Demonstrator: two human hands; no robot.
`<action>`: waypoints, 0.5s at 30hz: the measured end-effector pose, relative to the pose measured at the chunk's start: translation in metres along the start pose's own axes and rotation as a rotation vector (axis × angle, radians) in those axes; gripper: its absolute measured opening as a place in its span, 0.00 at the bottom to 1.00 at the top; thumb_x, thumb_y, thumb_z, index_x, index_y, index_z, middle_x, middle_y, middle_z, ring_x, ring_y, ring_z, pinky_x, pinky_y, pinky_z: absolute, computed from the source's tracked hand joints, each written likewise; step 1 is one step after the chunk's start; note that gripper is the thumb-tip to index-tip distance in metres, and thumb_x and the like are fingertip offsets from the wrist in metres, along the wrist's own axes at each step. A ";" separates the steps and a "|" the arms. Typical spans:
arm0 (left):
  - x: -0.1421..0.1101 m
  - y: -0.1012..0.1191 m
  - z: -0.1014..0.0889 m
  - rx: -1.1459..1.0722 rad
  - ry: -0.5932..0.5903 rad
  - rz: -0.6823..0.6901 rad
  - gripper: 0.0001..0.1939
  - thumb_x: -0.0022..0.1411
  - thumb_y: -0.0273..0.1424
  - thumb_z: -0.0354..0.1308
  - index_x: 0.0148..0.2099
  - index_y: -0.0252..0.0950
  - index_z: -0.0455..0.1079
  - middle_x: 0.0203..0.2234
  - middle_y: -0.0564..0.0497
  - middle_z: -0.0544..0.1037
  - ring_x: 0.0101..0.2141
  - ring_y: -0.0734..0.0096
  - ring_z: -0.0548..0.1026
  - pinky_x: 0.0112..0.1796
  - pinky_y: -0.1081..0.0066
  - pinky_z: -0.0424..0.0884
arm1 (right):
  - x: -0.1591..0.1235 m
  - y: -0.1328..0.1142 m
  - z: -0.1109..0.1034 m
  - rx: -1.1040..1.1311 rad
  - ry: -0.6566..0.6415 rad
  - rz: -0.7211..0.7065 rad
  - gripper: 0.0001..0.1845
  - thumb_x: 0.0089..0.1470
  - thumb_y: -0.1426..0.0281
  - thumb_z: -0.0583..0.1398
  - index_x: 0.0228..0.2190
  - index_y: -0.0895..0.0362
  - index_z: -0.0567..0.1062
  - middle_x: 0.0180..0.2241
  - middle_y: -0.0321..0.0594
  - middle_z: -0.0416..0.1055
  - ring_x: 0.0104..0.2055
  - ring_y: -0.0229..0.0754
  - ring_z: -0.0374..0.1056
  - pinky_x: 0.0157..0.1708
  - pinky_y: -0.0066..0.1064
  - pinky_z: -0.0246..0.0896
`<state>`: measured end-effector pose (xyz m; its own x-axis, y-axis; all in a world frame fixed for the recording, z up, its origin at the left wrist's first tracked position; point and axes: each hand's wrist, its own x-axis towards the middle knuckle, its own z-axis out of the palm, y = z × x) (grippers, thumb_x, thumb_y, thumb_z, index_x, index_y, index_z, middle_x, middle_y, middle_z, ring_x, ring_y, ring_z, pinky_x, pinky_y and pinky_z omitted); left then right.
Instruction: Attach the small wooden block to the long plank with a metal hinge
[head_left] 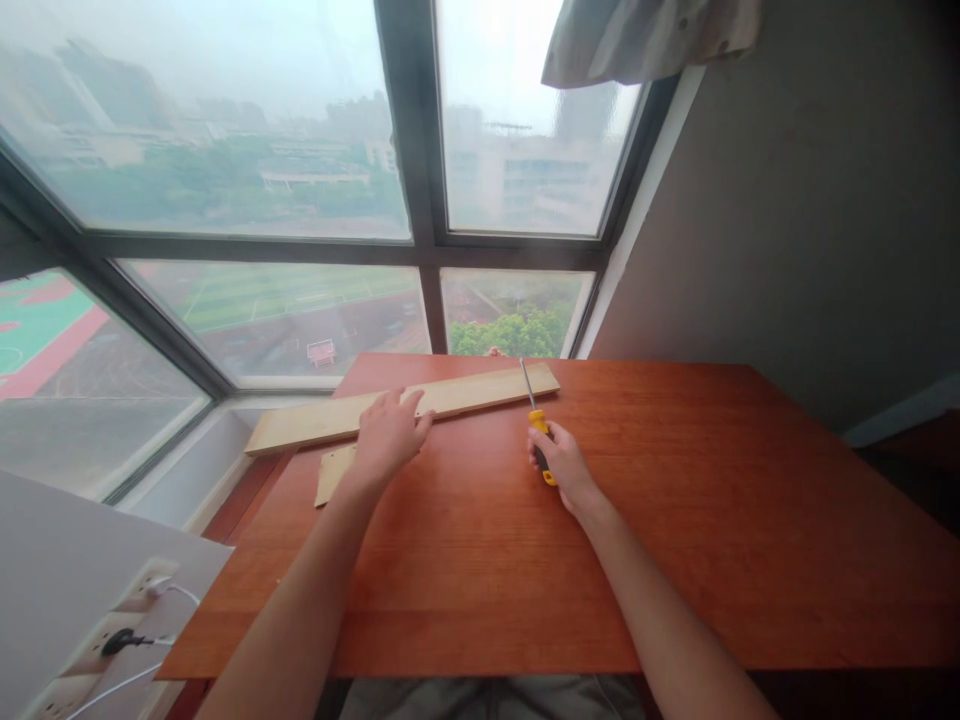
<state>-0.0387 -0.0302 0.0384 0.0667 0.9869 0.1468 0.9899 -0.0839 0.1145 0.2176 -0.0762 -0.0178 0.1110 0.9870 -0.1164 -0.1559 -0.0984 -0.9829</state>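
My right hand is wrapped round the yellow and black handle of a screwdriver. Its metal shaft points away from me, the tip overlapping the right end of a long pale wooden board in view. That board lies slantwise across the far side of the table, its left end jutting past the table's edge. Fingers apart, my left hand is over the board's near edge; whether it touches the wood I cannot tell. A smaller pale wooden piece lies left of my left wrist, partly hidden by my forearm.
The reddish-brown table reaches to a large window at the back. At lower left, a wall socket strip holds plugs with white cables. A grey wall rises on the right, and a curtain hangs at the top.
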 end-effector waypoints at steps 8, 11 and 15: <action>0.018 -0.068 0.021 0.115 -0.131 -0.121 0.30 0.68 0.48 0.37 0.67 0.44 0.58 0.66 0.39 0.56 0.64 0.42 0.53 0.57 0.38 0.51 | -0.003 -0.003 0.005 0.034 0.007 0.030 0.17 0.47 0.56 0.63 0.28 0.55 0.67 0.24 0.32 0.69 0.21 0.32 0.64 0.19 0.24 0.58; 0.020 -0.068 0.024 0.109 -0.134 -0.110 0.31 0.68 0.48 0.37 0.67 0.44 0.58 0.67 0.39 0.55 0.64 0.41 0.52 0.57 0.38 0.51 | -0.003 -0.005 0.003 0.036 0.016 0.030 0.17 0.46 0.56 0.63 0.28 0.55 0.67 0.24 0.31 0.69 0.21 0.32 0.63 0.19 0.23 0.58; 0.021 -0.056 0.026 0.094 -0.143 -0.103 0.31 0.68 0.48 0.37 0.68 0.44 0.57 0.67 0.38 0.54 0.65 0.40 0.51 0.58 0.37 0.48 | -0.001 -0.004 0.000 0.030 0.025 0.023 0.17 0.46 0.56 0.63 0.29 0.55 0.67 0.24 0.32 0.69 0.21 0.31 0.62 0.18 0.23 0.57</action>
<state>-0.0896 -0.0009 0.0094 -0.0252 0.9997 -0.0028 0.9993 0.0253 0.0283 0.2181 -0.0764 -0.0136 0.1310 0.9810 -0.1429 -0.1876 -0.1170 -0.9752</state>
